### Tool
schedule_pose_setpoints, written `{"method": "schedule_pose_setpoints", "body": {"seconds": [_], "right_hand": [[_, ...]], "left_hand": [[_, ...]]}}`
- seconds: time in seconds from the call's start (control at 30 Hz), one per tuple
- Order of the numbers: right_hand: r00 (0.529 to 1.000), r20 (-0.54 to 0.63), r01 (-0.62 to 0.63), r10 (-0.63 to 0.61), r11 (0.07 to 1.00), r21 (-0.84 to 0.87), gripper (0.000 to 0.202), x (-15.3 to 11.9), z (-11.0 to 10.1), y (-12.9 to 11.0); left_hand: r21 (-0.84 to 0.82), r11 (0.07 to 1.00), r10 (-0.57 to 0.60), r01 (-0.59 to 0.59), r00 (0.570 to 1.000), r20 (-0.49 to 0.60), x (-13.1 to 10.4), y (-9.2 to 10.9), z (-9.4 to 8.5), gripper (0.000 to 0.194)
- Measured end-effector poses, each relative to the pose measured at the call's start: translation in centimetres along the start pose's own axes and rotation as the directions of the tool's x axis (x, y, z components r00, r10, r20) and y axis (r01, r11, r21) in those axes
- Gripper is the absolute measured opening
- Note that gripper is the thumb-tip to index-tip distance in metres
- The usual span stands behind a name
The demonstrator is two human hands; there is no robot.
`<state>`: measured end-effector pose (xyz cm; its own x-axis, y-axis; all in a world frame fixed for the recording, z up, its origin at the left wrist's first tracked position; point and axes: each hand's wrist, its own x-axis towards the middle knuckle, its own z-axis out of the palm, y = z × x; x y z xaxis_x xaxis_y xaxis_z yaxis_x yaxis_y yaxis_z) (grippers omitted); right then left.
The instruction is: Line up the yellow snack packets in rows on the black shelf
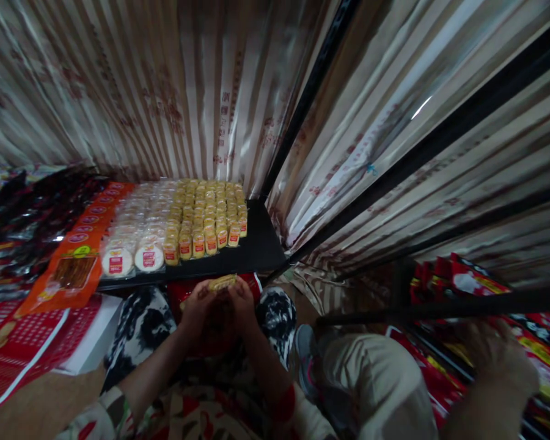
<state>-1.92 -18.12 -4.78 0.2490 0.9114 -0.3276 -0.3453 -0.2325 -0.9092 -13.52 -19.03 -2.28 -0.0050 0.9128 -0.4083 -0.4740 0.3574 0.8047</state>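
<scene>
My left hand [198, 305] and my right hand [241, 298] meet above my lap, fingers closed on one small yellow-wrapped snack [222, 282] held between them. Beneath the hands lies a red bag [211, 339], partly hidden by my forearms. Just beyond, rows of similar yellow snacks [211, 238] stand on a black table [268, 235]. To their left are rows of clear-wrapped white round snacks [149, 256].
An orange snack packet [76, 272] and dark packets [22, 226] lie further left, above a red basket [22, 348]. At right, another person's hand [499, 360] is over red packets [440, 379]. Black poles [371, 195] cross before striped sheeting [201, 79].
</scene>
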Motion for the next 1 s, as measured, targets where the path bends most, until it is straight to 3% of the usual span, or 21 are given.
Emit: {"method": "schedule_pose_setpoints", "body": {"seconds": [0.13, 0.23, 0.33, 0.57, 0.7, 1.0], "right_hand": [[0.998, 0.041, -0.05, 0.044, 0.984, 0.171, 0.051, -0.1, 0.1, -1.7], [0.993, 0.06, -0.116, 0.104, 0.959, 0.26, 0.046, 0.0, -0.1, -3.2], [0.986, 0.11, -0.157, 0.129, 0.94, 0.303, 0.042, 0.0, -0.3, -4.3], [0.989, 0.133, -0.09, 0.059, 0.965, 0.247, 0.049, 0.6, -0.2, -4.9], [0.997, 0.073, -0.022, 0.009, 0.983, 0.184, 0.059, 1.5, -0.3, -5.3], [0.998, 0.006, 0.065, -0.066, 0.993, 0.1, 0.052, 3.6, -1.9, -6.5]], "left_hand": [[0.289, 0.934, 0.21, -0.209, 0.977, 0.026, -0.6, 0.6, 0.4, 0.035], [0.451, 0.808, 0.375, -0.379, 0.921, 0.102, -1.1, 1.1, 0.7, 0.027], [0.562, 0.678, 0.46, -0.474, 0.87, 0.179, -1.5, 1.3, 1.1, 0.025], [0.71, 0.513, 0.418, -0.482, 0.863, 0.284, -1.2, 0.7, 1.7, 0.031], [0.741, 0.432, 0.413, -0.514, 0.843, 0.344, -1.0, 0.7, 2.6, 0.032], [0.722, 0.332, 0.413, -0.607, 0.782, 0.467, 1.2, -0.6, 5.1, 0.04]]}}
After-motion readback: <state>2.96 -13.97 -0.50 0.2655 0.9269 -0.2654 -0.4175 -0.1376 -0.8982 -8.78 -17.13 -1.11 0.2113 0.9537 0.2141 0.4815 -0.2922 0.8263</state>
